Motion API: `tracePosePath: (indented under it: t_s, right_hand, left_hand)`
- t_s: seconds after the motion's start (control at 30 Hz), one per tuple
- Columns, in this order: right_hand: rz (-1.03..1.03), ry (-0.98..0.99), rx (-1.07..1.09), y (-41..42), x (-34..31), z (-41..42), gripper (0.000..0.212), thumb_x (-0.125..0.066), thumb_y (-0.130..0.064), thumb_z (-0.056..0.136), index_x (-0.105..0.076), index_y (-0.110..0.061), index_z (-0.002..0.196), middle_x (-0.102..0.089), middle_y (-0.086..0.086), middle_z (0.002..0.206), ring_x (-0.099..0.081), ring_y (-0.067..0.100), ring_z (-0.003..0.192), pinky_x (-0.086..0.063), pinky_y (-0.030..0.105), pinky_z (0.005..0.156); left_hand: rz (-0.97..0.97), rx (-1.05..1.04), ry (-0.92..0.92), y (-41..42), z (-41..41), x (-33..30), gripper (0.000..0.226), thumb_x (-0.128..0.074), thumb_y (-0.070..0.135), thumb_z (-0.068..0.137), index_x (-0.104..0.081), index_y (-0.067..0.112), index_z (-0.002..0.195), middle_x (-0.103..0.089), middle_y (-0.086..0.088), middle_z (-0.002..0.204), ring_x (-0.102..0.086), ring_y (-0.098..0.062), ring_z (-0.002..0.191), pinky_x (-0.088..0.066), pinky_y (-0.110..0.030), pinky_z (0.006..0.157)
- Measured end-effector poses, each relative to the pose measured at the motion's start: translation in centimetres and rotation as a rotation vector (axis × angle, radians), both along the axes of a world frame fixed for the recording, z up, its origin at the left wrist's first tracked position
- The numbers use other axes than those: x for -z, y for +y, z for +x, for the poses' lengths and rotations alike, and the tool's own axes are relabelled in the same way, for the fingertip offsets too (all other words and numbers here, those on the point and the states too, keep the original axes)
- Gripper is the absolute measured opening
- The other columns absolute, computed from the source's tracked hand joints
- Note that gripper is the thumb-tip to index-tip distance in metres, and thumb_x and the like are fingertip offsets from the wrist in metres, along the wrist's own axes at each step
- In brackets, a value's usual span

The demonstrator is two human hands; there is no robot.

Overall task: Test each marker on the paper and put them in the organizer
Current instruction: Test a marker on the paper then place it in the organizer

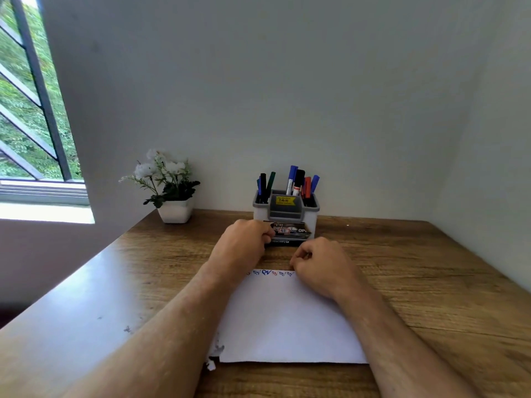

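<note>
**Mia:** Markers (296, 182) stood in the organizer (286, 209) at the back of the bench (416, 268), near the wall. Some had blue caps, some black, one red, one dark green. I saw none lying loose.

**Ben:** Where were the hands?

**Mia:** The left hand (244, 239) gripped one end of a small dark box (290, 234) just in front of the organizer. The box had printing on it. Maybe it was the marker pack, but I couldn't tell what was inside.

**Ben:** And the right hand (319, 265)?

**Mia:** It was curled at the top edge of the paper (287, 317). I couldn't tell if it pinched something tiny or nothing at all.

**Ben:** Was the paper used?

**Mia:** Yes. Little blue and red squiggles (271, 273) ran along its top edge. So I think most of the testing was done.

**Ben:** How would a marker feel?

**Mia:** Light, stiff and smooth, I'd guess. A round plastic stick. Best to hold it in the middle and pull the cap straight off, or it may slip.

**Ben:** And the other stuff?

**Mia:** The organizer looked like hard grey and white plastic with a yellow sticker (285, 200). The bench looked like grainy brown wood. The paper was thin and flat, so it could slide. A white pot (175, 211) of white flowers sat well to the left.
</note>
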State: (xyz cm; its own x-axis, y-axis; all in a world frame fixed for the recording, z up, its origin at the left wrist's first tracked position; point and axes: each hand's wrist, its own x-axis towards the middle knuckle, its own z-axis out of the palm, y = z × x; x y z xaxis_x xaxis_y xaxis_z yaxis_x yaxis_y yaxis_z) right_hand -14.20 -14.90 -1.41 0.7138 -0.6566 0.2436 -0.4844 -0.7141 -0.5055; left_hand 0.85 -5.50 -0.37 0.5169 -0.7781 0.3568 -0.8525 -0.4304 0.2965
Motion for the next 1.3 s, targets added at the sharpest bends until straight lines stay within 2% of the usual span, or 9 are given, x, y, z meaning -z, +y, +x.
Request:
tracePosePath:
  t_s: [0.07,0.27,0.5,0.63,0.87,1.0,1.13,1.23,1.3]
  right_hand:
    - [-0.002,-0.001,0.001,0.1,-0.1,-0.1,0.018,-0.058,-0.025,0.077,-0.075,-0.027,0.084,-0.07,-0.01,0.085,-0.062,0.007,0.077,-0.052,0.027,0.067]
    - [-0.028,-0.011,-0.029,0.2,-0.4,-0.3,0.016,-0.062,-0.023,0.084,-0.076,-0.025,0.091,-0.07,-0.008,0.085,-0.059,0.005,0.074,-0.037,0.015,0.053]
    - [-0.058,-0.021,-0.039,0.1,-0.2,-0.3,0.015,-0.061,-0.024,0.085,-0.076,-0.025,0.089,-0.07,-0.01,0.083,-0.059,0.002,0.072,-0.037,0.014,0.051]
    - [-0.105,-0.242,-0.02,0.1,-0.5,-0.4,0.013,-0.061,-0.023,0.086,-0.074,-0.026,0.084,-0.068,-0.012,0.073,-0.06,0.0,0.061,-0.042,0.015,0.048]
    - [-0.209,-0.571,0.0,0.1,-1.0,-0.7,0.019,-0.058,-0.033,0.096,-0.069,-0.023,0.107,-0.069,-0.009,0.085,-0.063,-0.001,0.072,-0.046,0.009,0.055]
    - [-0.163,-0.701,-0.023,0.3,-1.8,-0.7,0.042,-0.052,-0.049,0.096,-0.063,-0.021,0.125,-0.068,-0.006,0.1,-0.065,0.008,0.087,-0.054,0.025,0.07]
    - [-0.142,-0.69,-0.085,0.5,-1.9,-0.8,0.034,-0.053,-0.048,0.097,-0.065,-0.024,0.118,-0.069,-0.005,0.095,-0.066,0.014,0.081,-0.056,0.038,0.068]
    - [-0.143,-0.747,-0.08,0.7,-1.9,-0.8,0.025,-0.053,-0.042,0.099,-0.068,-0.025,0.11,-0.07,-0.009,0.088,-0.065,0.005,0.076,-0.053,0.024,0.062]
    - [-0.123,-0.779,-0.07,0.7,-1.9,-0.7,0.021,-0.049,-0.035,0.102,-0.067,-0.025,0.103,-0.068,-0.012,0.079,-0.064,0.003,0.072,-0.048,0.016,0.056]
  left_hand:
    - [0.069,0.022,-0.014,0.0,0.2,0.1,0.029,-0.056,0.022,0.101,-0.069,0.03,0.125,-0.071,-0.004,0.12,-0.064,-0.022,0.108,-0.049,-0.034,0.092]
    - [0.188,0.057,-0.121,-0.2,0.3,-0.1,0.033,-0.061,0.031,0.098,-0.067,0.027,0.13,-0.064,-0.006,0.126,-0.051,-0.024,0.12,-0.047,-0.038,0.099]
    - [0.094,0.008,0.006,0.2,-0.2,-0.2,0.016,-0.064,0.019,0.093,-0.075,0.025,0.102,-0.07,0.004,0.102,-0.059,-0.009,0.084,-0.048,-0.025,0.076]
    - [-0.199,-0.017,0.31,0.4,-0.4,-0.7,0.017,-0.065,0.025,0.094,-0.067,0.032,0.079,-0.066,0.012,0.079,-0.061,-0.004,0.072,-0.042,-0.018,0.058]
    - [-0.44,0.231,1.004,0.1,-1.9,-1.5,0.013,-0.066,0.019,0.097,-0.073,0.016,0.086,-0.078,0.003,0.078,-0.073,-0.005,0.068,-0.055,-0.017,0.061]
    - [-0.413,0.368,1.077,0.2,-2.9,-1.9,0.006,-0.072,0.015,0.091,-0.074,0.014,0.086,-0.075,0.002,0.077,-0.07,-0.008,0.069,-0.055,-0.02,0.065]
    - [-0.367,0.442,1.037,0.1,-4.1,-1.9,0.007,-0.073,0.008,0.089,-0.075,0.013,0.085,-0.074,-0.002,0.08,-0.068,-0.013,0.073,-0.059,-0.027,0.07]
    - [-0.368,0.446,1.015,0.2,-4.2,-2.1,0.005,-0.077,0.009,0.086,-0.075,0.014,0.085,-0.076,-0.007,0.085,-0.07,-0.023,0.082,-0.06,-0.042,0.085]
    - [-0.376,0.457,1.024,0.3,-4.1,-2.3,0.01,-0.081,0.008,0.081,-0.075,0.012,0.087,-0.076,-0.007,0.085,-0.071,-0.022,0.081,-0.063,-0.04,0.081]
